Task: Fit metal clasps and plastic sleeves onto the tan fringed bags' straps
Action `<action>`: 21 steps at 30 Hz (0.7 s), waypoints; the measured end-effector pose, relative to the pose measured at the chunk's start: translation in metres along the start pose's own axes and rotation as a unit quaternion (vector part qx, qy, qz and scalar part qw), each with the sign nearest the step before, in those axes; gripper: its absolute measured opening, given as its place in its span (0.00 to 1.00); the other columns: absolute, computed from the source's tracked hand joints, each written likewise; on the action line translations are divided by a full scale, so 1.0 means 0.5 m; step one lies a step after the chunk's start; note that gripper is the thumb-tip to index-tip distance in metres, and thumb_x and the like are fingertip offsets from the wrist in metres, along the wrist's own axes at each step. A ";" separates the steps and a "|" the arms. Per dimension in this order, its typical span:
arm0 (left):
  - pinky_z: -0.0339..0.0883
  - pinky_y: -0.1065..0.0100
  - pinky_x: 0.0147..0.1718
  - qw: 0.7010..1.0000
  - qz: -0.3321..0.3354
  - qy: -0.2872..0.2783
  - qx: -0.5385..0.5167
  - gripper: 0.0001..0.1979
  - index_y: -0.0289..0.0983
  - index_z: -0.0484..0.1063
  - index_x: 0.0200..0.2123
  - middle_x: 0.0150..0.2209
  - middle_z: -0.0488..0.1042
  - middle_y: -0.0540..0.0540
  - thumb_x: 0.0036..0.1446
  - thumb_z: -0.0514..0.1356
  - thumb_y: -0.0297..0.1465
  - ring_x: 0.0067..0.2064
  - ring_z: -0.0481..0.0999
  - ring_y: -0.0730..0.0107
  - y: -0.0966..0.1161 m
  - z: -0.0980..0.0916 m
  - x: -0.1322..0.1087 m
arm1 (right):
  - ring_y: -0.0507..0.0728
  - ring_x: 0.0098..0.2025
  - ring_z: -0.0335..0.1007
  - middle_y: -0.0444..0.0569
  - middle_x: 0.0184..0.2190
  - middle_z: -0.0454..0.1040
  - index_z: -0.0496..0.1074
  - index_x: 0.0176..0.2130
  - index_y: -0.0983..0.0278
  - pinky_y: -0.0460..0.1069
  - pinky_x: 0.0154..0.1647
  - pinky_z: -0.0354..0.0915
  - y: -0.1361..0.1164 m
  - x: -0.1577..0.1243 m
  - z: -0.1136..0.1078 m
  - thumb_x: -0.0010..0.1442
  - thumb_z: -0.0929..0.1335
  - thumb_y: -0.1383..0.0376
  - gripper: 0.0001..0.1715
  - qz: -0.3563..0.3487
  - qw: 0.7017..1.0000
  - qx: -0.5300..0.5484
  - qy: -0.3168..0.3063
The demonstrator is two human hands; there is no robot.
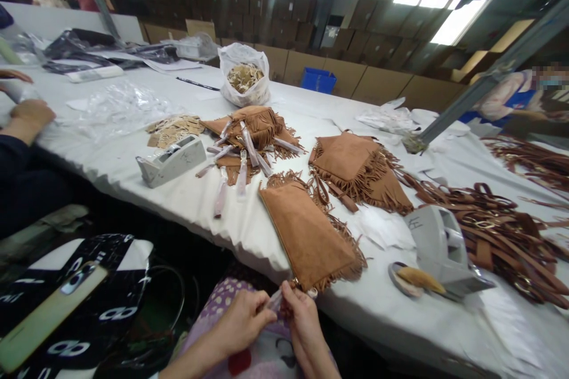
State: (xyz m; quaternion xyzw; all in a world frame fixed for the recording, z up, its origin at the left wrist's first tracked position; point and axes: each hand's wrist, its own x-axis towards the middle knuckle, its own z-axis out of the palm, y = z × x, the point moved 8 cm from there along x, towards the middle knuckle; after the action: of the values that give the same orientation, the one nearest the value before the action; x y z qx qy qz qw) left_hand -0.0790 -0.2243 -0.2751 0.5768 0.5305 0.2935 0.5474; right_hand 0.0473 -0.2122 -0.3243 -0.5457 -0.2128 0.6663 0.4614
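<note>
A brown fringed suede pouch point(309, 231) lies at the table's front edge, its near corner by my hands. Both hands are closed just below that corner. My left hand point(242, 320) pinches one end of a pale, thin wrapped strip point(275, 301). The fingers of my right hand point(303, 312) grip its other end, close to the metal clasp point(293, 282) on the pouch. What is inside the wrapping is hidden. Farther back, stacked fringed pouches point(260, 124) have several wrapped straps point(242, 174) hanging from them. More fringed pouches point(347, 157) lie to the right.
Tape dispensers stand left point(173, 160) and right point(440, 243). Brown straps point(498, 231) pile up at right, beside a slanted metal post point(466, 95). A white bag point(244, 74) of tan pieces stands behind. A co-worker's hand point(33, 115) is at left; a phone point(53, 314) lies on a stool.
</note>
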 end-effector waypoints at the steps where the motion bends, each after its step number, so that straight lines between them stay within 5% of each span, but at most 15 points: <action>1: 0.49 0.71 0.24 1.000 0.009 -0.012 0.009 0.10 0.37 0.66 0.18 0.18 0.66 0.53 0.50 0.58 0.30 0.24 0.63 0.73 0.000 0.001 -0.008 | 0.46 0.16 0.50 0.37 0.12 0.59 0.64 0.17 0.65 0.44 0.17 0.49 0.000 0.000 0.000 0.37 0.77 0.50 0.26 0.005 1.000 0.017 0.005; 6: 0.56 0.71 0.23 0.992 -0.068 -0.014 -0.104 0.04 0.37 0.70 0.29 0.21 0.68 0.53 0.51 0.56 0.30 0.22 0.67 0.72 -0.054 0.002 -0.033 | 0.46 0.17 0.52 0.37 0.13 0.59 0.65 0.18 0.65 0.43 0.17 0.50 -0.006 -0.004 -0.001 0.38 0.78 0.53 0.25 0.019 0.999 0.040 0.008; 12: 0.59 0.73 0.23 0.971 -0.107 -0.032 -0.209 0.17 0.36 0.69 0.41 0.26 0.72 0.51 0.45 0.62 0.30 0.24 0.68 0.73 -0.079 0.020 -0.025 | 0.46 0.16 0.53 0.37 0.12 0.60 0.66 0.18 0.65 0.43 0.18 0.51 -0.003 -0.007 0.000 0.35 0.78 0.52 0.25 0.030 0.999 0.043 0.012; 16: 0.56 0.73 0.21 0.975 -0.105 -0.039 -0.189 0.12 0.35 0.70 0.31 0.22 0.71 0.51 0.50 0.60 0.38 0.22 0.67 0.74 -0.066 0.029 -0.012 | 0.46 0.15 0.50 0.37 0.11 0.58 0.62 0.15 0.64 0.44 0.17 0.48 -0.001 -0.003 0.003 0.38 0.76 0.48 0.28 -0.001 1.000 -0.002 -0.007; 21: 0.52 0.73 0.20 0.987 -0.095 -0.022 -0.125 0.15 0.36 0.67 0.24 0.19 0.70 0.52 0.52 0.58 0.42 0.19 0.64 0.75 -0.072 0.011 -0.011 | 0.52 0.16 0.61 0.47 0.12 0.68 0.69 0.15 0.64 0.46 0.18 0.53 -0.067 -0.030 -0.026 0.49 0.64 0.37 0.36 -0.099 0.960 -0.257 -0.047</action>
State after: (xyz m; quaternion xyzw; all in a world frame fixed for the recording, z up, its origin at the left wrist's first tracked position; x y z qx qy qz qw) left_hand -0.0859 -0.2367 -0.3088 0.4570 0.5300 0.2915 0.6521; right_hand 0.0717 -0.2116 -0.2942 -0.5903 -0.4512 0.5648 0.3591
